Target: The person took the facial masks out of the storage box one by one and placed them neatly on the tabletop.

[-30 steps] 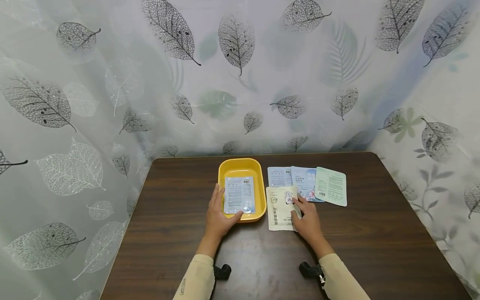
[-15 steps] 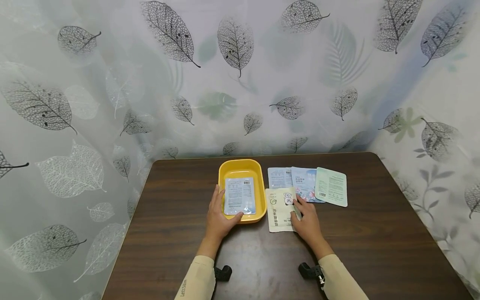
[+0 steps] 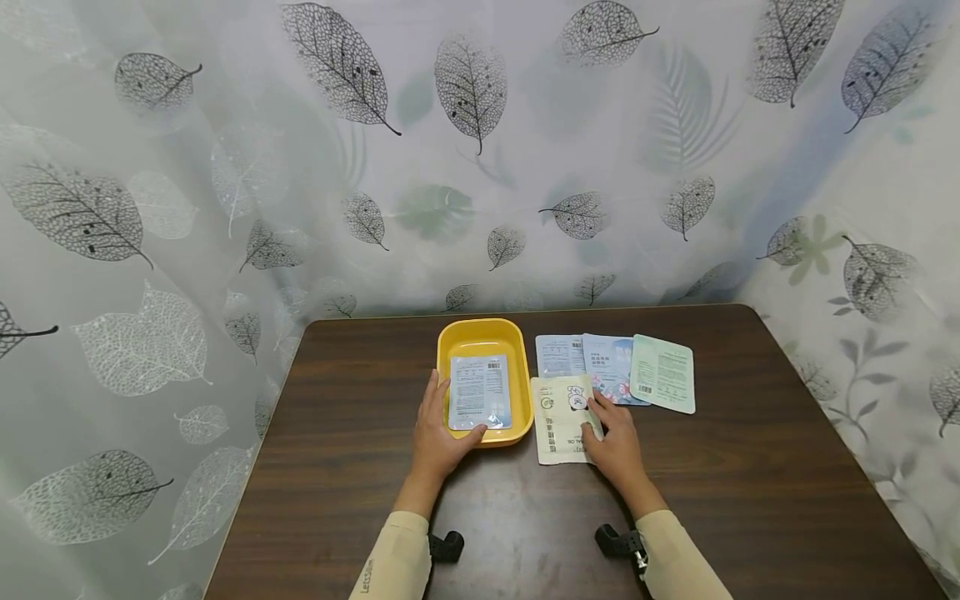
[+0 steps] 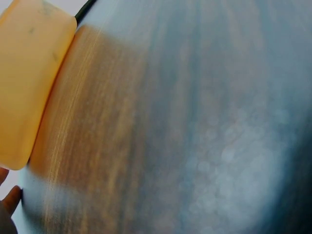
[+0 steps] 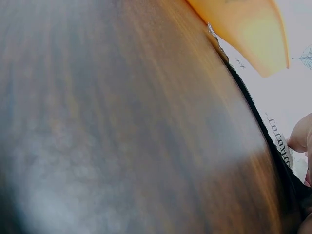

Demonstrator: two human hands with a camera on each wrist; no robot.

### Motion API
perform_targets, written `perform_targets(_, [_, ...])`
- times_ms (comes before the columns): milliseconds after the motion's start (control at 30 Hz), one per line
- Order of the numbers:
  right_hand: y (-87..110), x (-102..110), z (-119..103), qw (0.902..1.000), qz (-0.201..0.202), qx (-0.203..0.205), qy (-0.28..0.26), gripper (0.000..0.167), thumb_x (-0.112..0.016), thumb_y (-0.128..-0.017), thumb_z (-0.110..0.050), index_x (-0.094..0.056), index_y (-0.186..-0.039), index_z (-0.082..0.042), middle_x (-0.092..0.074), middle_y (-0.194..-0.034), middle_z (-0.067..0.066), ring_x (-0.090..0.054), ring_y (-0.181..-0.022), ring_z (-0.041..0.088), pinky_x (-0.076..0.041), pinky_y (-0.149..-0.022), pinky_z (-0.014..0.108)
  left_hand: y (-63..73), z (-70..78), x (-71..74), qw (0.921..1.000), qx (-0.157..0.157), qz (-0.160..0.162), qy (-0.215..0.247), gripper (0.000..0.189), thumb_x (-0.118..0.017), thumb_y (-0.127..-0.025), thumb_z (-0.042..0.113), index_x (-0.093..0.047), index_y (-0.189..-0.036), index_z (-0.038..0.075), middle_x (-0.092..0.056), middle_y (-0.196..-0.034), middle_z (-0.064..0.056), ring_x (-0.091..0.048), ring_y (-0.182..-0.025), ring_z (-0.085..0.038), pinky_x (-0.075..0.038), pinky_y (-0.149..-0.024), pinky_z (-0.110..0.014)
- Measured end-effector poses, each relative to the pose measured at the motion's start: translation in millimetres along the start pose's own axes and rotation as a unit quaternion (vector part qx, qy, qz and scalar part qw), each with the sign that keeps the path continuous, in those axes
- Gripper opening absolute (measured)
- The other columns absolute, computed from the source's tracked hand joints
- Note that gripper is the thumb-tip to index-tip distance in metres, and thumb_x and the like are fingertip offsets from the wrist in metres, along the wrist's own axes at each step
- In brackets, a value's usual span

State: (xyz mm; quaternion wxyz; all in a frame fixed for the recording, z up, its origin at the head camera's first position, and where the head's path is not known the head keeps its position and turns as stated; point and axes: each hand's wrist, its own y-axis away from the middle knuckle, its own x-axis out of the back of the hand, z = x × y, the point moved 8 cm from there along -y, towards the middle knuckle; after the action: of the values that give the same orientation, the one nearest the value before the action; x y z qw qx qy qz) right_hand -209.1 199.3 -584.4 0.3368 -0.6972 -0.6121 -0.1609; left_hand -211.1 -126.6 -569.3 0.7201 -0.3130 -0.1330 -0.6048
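Note:
A yellow plastic tray (image 3: 520,358) stands on the table with a pale blue flat packet (image 3: 480,392) lying in it. My left hand (image 3: 442,442) spans its near left corner, fingers straight along the left side and thumb at the near rim. Just right of the tray is a cream packet (image 3: 558,417) printed with a small cartoon animal and dark lettering. My right hand (image 3: 617,442) grips its right edge between thumb and fingers. In the right wrist view the thumb (image 5: 301,134) lies over the packet's lettering.
Behind the cream packet, a light blue packet (image 3: 558,354), a blue flowered packet (image 3: 609,362) and a mint green packet (image 3: 662,375) lie overlapping in a row. The dark wooden table (image 3: 360,400) ends at a leaf-patterned curtain (image 3: 502,192).
The cream packet and my right hand have shifted very slightly left and toward me since a second ago, along with a small camera movement. My left hand keeps its place at the tray.

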Motion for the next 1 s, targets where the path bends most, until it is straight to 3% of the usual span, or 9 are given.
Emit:
perform_targets(600, [1.4,1.5,4.4,0.9994,0.013,-0.027,-0.015,0.053,-0.073,-0.085,-0.006,-0.063,-0.136,0.003,-0.057,-0.149,0.016,-0.050,-0.128,0.039,-0.042,-0.104,0.059,0.1,-0.4,0.1,1.0000,0.000,0.002,0.002,0.102,-0.086,-0.068,0.051,-0.045,-0.152,0.009,-0.025,-0.171,-0.003,-0.039,-0.149,-0.035,-0.039,-0.113,-0.060])
perform_targets(1000, [2.2,3.2,2.4,0.9992,0.023,-0.028,-0.018,0.052,-0.073,-0.085,-0.008,-0.064,-0.134,0.004,-0.059,-0.147,0.016,-0.051,-0.125,0.037,-0.043,-0.101,0.056,0.2,0.0,0.3,1.0000,-0.003,0.005,0.001,0.102,-0.086,-0.068,0.051,-0.045,-0.152,0.010,-0.026,-0.170,-0.004,-0.039,-0.148,-0.035,-0.039,-0.113,-0.061])
